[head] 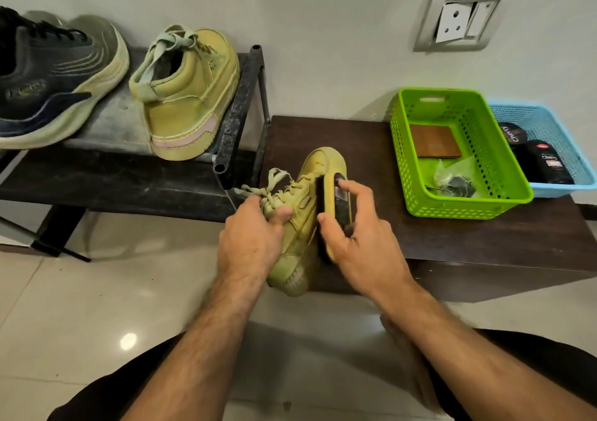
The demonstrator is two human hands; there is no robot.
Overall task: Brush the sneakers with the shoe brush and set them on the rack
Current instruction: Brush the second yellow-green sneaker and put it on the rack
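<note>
The left hand [250, 235] grips the yellow sneaker [302, 226] at its laces (toe pointing away, over the dark table's [484, 236] edge), while the right hand [358, 233] clasps the shoe brush [336, 214] lengthwise against its right flank.

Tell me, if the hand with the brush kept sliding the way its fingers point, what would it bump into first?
Probably nothing soon. The right hand points up along the yellow sneaker, so the shoe brush would slide off the toe over the bare dark bench, then reach the wall. Depth is hard to judge.
</note>
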